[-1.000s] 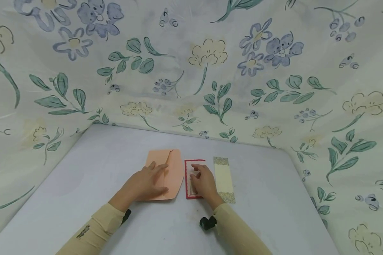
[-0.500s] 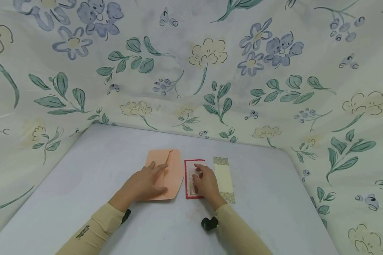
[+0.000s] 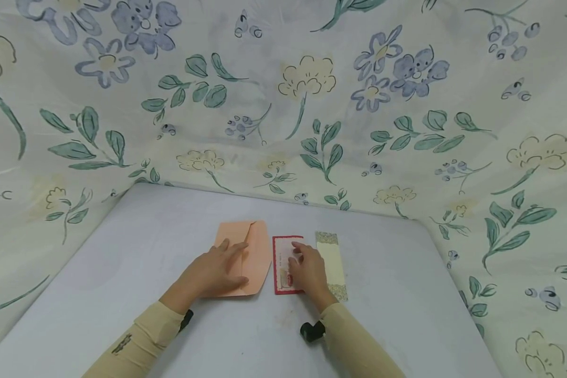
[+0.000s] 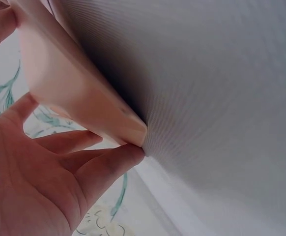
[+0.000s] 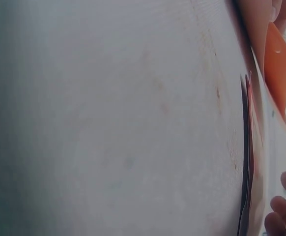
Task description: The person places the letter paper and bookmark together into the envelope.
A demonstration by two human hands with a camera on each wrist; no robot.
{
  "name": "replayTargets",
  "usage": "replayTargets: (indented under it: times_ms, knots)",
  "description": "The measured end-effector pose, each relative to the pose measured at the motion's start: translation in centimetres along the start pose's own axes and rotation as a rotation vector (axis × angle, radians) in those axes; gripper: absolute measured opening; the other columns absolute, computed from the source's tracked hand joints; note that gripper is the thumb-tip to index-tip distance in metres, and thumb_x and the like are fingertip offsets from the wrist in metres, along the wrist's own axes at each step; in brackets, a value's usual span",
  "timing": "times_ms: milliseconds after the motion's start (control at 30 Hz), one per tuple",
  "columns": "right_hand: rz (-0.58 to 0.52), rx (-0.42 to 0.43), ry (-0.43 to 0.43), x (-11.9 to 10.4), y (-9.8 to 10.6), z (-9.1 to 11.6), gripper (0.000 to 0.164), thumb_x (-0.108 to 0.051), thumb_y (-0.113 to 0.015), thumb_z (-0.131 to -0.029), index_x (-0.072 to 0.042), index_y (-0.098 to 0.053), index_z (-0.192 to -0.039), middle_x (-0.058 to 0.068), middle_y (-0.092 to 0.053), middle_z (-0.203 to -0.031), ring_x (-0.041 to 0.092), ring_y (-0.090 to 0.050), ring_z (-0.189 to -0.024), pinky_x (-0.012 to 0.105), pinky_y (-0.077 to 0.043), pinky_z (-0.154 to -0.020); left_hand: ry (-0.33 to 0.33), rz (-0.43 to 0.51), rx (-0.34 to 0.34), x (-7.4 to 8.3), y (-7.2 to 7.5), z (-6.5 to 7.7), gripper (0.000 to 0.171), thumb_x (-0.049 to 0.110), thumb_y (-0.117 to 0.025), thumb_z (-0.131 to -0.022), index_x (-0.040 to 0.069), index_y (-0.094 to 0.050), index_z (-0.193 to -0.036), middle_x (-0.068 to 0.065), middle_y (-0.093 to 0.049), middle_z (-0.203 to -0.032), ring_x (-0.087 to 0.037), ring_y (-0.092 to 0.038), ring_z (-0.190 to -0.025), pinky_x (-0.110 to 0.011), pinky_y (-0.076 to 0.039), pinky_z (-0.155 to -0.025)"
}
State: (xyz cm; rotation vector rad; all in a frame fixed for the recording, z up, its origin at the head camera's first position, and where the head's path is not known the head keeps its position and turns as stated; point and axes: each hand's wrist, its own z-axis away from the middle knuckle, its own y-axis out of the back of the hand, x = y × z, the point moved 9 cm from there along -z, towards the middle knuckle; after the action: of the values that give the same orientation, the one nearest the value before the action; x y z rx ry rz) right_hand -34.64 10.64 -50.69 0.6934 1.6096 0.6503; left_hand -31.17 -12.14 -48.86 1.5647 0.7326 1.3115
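Flat on the table lies a peach envelope (image 3: 260,252), its flap folded and a seam running down it. My left hand (image 3: 212,274) rests on it with fingers spread; in the left wrist view the fingertips touch the envelope's face and edge (image 4: 91,93). To its right is a white card with a red border (image 3: 279,262), showing small print and a little picture. My right hand (image 3: 310,273) hovers over or touches the card's right side, fingers loosely bent, covering part of it. In the right wrist view those fingers (image 5: 283,216) show beside the card's edge (image 5: 249,162).
A cream card with patterned gold ends (image 3: 331,265) lies right of my right hand, partly behind it. All sits on a white table (image 3: 382,315). A floral sheet (image 3: 264,105) rises behind and at the sides. Dark wrist devices (image 3: 313,331) hang under the sleeves.
My right hand has slid slightly right across the red-bordered card, uncovering more of its print and picture. The left hand stays in place on the envelope.
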Motion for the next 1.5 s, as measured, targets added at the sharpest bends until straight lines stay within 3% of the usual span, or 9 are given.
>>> replayTargets:
  times_ms: [900,1500]
  knots:
    - [0.082,0.041,-0.003,0.9,1.2,-0.3,0.045,-0.022,-0.073,-0.095,-0.012,-0.063,-0.138,0.005,-0.069,-0.120,0.023,-0.058,-0.099,0.042,-0.048,-0.087,-0.001,0.002,-0.009,0.0,-0.3,-0.1,0.085,0.056,-0.076,-0.084,0.023,-0.043,-0.155,-0.034,-0.035,-0.155,-0.063,-0.042,-0.132,-0.069,-0.043,-0.098]
    - [0.163,0.002,-0.072,1.6,0.7,-0.4,0.060,-0.033,-0.078,-0.089,-0.012,-0.059,-0.143,0.012,-0.063,-0.134,0.032,-0.056,-0.123,0.051,-0.044,-0.105,-0.004,-0.002,-0.011,0.0,-0.3,0.0,0.085,0.056,-0.075,-0.084,0.023,-0.043,-0.155,-0.033,-0.036,-0.155,-0.063,-0.042,-0.131,-0.069,-0.044,-0.097]
